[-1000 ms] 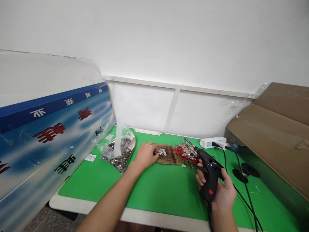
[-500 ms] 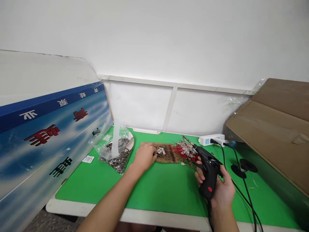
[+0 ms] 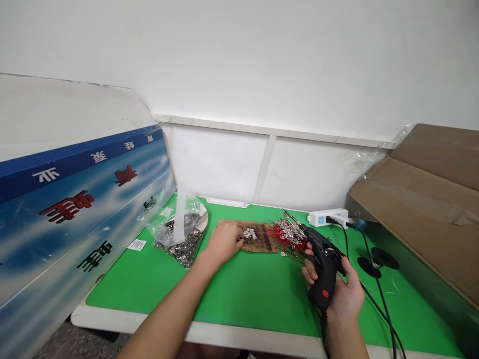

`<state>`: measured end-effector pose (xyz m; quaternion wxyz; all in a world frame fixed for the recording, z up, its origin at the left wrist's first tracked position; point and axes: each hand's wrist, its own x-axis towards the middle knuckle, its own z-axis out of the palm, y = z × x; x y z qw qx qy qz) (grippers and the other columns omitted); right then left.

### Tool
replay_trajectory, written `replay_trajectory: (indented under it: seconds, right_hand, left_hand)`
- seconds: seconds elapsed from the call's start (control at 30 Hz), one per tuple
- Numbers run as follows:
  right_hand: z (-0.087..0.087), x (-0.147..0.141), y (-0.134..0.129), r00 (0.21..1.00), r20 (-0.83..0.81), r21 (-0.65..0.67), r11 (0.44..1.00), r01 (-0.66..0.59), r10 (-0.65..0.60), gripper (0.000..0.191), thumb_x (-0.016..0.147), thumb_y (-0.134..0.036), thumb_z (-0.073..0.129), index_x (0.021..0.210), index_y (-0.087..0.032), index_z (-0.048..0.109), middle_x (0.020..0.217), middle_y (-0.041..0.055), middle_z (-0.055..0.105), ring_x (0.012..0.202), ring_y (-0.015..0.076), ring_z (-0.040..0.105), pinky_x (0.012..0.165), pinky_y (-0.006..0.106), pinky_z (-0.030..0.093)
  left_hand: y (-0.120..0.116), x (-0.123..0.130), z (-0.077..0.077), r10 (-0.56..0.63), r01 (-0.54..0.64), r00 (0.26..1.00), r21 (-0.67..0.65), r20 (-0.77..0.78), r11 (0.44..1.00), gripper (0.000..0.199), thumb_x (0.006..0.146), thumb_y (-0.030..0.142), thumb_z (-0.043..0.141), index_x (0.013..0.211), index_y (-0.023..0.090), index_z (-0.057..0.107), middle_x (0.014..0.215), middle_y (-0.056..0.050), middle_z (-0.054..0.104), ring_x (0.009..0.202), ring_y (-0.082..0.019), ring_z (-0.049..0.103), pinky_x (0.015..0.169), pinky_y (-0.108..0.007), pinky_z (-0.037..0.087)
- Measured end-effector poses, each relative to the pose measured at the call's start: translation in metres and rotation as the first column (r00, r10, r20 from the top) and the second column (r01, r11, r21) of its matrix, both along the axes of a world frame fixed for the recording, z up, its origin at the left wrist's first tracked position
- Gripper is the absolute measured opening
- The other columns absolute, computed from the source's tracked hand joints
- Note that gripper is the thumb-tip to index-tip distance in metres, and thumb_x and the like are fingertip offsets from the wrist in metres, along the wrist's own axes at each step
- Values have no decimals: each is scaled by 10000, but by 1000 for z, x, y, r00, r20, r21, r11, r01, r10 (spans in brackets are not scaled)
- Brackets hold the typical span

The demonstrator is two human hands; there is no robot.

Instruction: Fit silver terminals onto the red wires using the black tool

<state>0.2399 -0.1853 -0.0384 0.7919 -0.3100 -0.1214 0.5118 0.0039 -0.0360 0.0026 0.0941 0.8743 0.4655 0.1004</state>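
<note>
My right hand (image 3: pixel 347 295) is wrapped round the grip of a black soldering gun (image 3: pixel 322 271) with a red dot on its handle. Its metal tip points up and left, over a heap of red wires with silvery metal ends (image 3: pixel 287 234). On the left part of a brown, scorched board (image 3: pixel 262 245) rests my left hand (image 3: pixel 223 244), fingers curled and closed. Whatever those fingertips may pinch is hidden. Just right of them lies a small group of silvery metal terminals (image 3: pixel 250 233).
A clear bag of metal parts (image 3: pixel 185 242) lies left on the green mat (image 3: pixel 258 299). At the back right is a white power strip (image 3: pixel 316 218) with black cables, near a black spool (image 3: pixel 385 258). Cardboard (image 3: pixel 422 184) and a blue printed panel (image 3: pixel 93 199) flank the table.
</note>
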Motion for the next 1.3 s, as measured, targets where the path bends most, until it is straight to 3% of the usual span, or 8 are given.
replay_trajectory:
  seconds: [0.1,0.47,0.8,1.0,1.13,1.3]
  right_hand:
    - [1,-2,0,1000,23,5,1000,2,-2,498,882,-512,490,1106,-111,683,1018,147,624,567,156,398,473,319,376]
    - [-4,4,0,998,48,-3,999,-34,34,528,860,-537,519,1168,-135,668,919,131,628,562,164,424,468,328,396]
    - [1,-1,-2,1000,-4,-14,1000,20,-20,546,884,-487,485,1184,-63,654,1048,175,626,583,160,401,469,321,385]
    - [1,-1,-2,1000,-23,-28,1000,11,-11,555,889,-488,466,1192,-62,650,952,144,605,583,163,388,464,321,389]
    - [-2,1,-2,1000,3,-6,1000,15,-15,573,883,-498,486,1239,-76,642,1045,152,612,596,161,397,464,320,398]
    - [0,0,-1,999,-13,-56,998,36,-37,549,885,-481,472,1200,-72,658,1058,160,615,584,160,393,446,319,396]
  left_hand:
    - [0,-1,0,-45,45,999,15,6,999,174,842,250,619,917,266,776,962,-42,698,1051,-243,610,891,-329,460]
    - [7,0,-5,-82,80,996,41,43,996,147,850,284,628,888,273,769,957,-25,696,984,-216,623,823,-303,451]
    - [11,0,-9,-118,114,986,35,119,993,119,856,299,641,879,258,750,943,-1,709,963,-196,623,901,-318,413]
    - [13,-1,-8,-120,121,978,9,171,993,115,863,303,642,872,235,735,934,-17,685,916,-179,614,888,-303,413]
    - [20,-6,-10,-14,18,962,-14,271,1000,158,887,279,586,911,187,712,921,-52,647,842,-166,595,773,-277,430]
    - [27,-11,-13,177,-179,967,-7,186,984,224,882,289,571,1023,176,705,1019,-82,643,909,-205,614,794,-303,446]
